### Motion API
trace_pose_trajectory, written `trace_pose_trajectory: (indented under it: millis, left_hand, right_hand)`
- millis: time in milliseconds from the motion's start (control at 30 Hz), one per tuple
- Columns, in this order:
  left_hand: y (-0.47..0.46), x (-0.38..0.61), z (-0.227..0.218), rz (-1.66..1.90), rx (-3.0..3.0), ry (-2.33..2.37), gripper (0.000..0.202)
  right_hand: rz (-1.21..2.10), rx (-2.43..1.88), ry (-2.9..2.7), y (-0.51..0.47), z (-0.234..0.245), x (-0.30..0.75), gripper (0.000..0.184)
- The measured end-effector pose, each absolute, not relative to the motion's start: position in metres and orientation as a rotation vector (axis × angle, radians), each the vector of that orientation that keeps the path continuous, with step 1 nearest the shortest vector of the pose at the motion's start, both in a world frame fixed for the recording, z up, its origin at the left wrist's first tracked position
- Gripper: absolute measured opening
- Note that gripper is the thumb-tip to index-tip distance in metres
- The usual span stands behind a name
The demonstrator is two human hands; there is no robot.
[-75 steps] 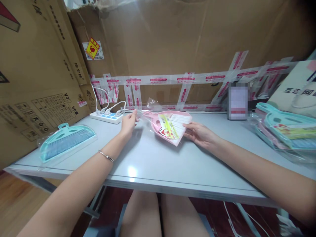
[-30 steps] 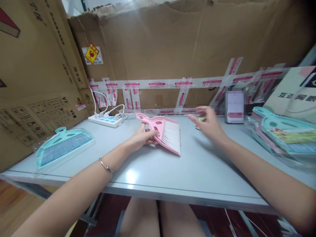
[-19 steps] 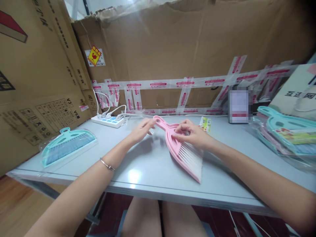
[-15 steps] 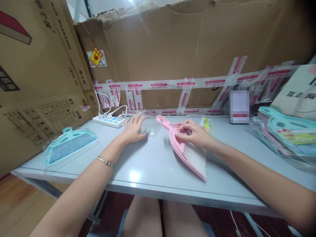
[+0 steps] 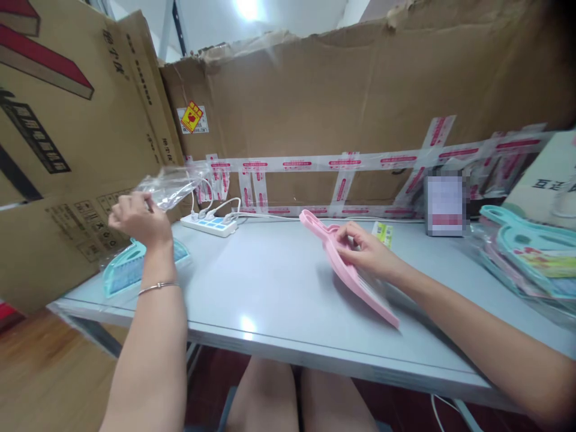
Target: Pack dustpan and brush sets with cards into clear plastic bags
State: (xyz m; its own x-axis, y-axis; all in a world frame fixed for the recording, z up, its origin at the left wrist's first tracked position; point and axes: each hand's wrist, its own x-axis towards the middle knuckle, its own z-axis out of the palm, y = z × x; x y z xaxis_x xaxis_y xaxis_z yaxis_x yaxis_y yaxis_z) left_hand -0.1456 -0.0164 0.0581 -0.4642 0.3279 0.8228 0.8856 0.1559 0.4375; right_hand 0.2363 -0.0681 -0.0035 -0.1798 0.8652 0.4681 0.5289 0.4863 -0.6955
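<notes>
Toward four o'clock from the middle of the view, the pink dustpan (image 5: 348,273) slants over the surface (image 5: 261,276), its lowest corner near the front edge; whether that corner touches is unclear. Bare room spreads out toward nine o'clock, to a white power strip (image 5: 209,225). The right hand (image 5: 369,253) holds the dustpan in a narrow grip below the handle, fingers bent and thumb against it, the forearm coming in from four o'clock. The handle points between ten and eleven, and the long axis runs down from it to about four. Beyond the knuckles, a printed card (image 5: 383,233) lies at one o'clock, a device (image 5: 446,204) with a blurred screen stands at two, and bagged dustpans (image 5: 528,255) are piled at three. Out at nine o'clock the left hand (image 5: 141,219) is raised, its grip curled tight on a clear plastic wrapper (image 5: 171,185) that flares toward two; a turquoise dustpan (image 5: 123,273) below it is partly hidden by the wrist.
</notes>
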Motion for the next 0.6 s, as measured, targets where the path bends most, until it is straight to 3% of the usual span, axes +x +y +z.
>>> trace_pose_trajectory:
  millis: [100,200,267,333,433,500,600]
  left_hand:
    - [-0.005,-0.154,0.046,-1.045,-1.294,-2.278,0.028]
    - [-0.002,-0.132,0.040,-1.020,-1.426,-2.312,0.053]
    - [-0.011,-0.103,0.042,-1.240,-1.622,-1.990,0.065]
    - [-0.026,-0.067,0.042,-1.506,-2.192,-1.596,0.057]
    - [-0.047,-0.018,0.033,-1.406,-3.381,-0.896,0.062]
    - [-0.054,0.002,0.025,-1.452,-3.645,-0.584,0.050]
    - [-0.054,0.009,0.018,-1.701,-3.512,-0.499,0.024]
  right_hand:
    - [0.514,-1.120,-1.878,-0.071,-0.001,0.235,0.015]
    - [0.527,-1.110,-1.900,-0.075,0.003,0.233,0.013]
    - [0.522,-1.127,-1.873,-0.077,0.005,0.230,0.012]
    - [0.493,-1.167,-1.807,-0.078,0.006,0.226,0.014]
    - [0.437,-1.194,-1.741,-0.080,0.004,0.217,0.021]
    - [0.455,-1.151,-1.792,-0.083,0.003,0.210,0.022]
    - [0.626,-1.073,-1.929,-0.088,0.007,0.206,0.021]
